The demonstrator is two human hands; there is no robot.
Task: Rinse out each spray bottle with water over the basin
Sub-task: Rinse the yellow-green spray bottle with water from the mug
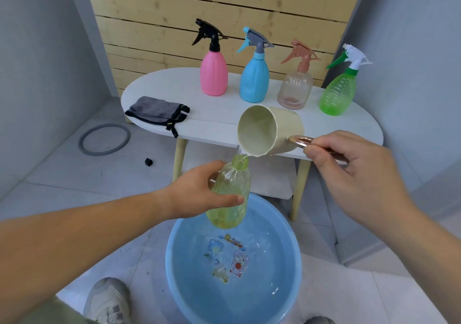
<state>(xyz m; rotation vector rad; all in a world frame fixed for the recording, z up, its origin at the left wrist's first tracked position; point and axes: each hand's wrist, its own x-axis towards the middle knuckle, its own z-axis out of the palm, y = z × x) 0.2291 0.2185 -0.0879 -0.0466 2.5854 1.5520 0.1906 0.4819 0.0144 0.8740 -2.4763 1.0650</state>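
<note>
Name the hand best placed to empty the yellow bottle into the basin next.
Probably left: the left hand grips the yellow bottle above the basin; the right hand holds the cup.

Plain home-like utility corner: grey walls (37, 49), tiled floor (74, 188), pine-slat back panel (174, 6), small white table (214, 121), blue wash basin (174, 268).

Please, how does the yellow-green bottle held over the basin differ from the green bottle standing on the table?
The yellow-green bottle has no spray head and its neck is open; the green bottle carries a white and green trigger head. The left hand holds the yellow-green bottle above the basin, where the cup pours water into it; the green bottle stands untouched on the table. Both are see-through plastic.
</note>
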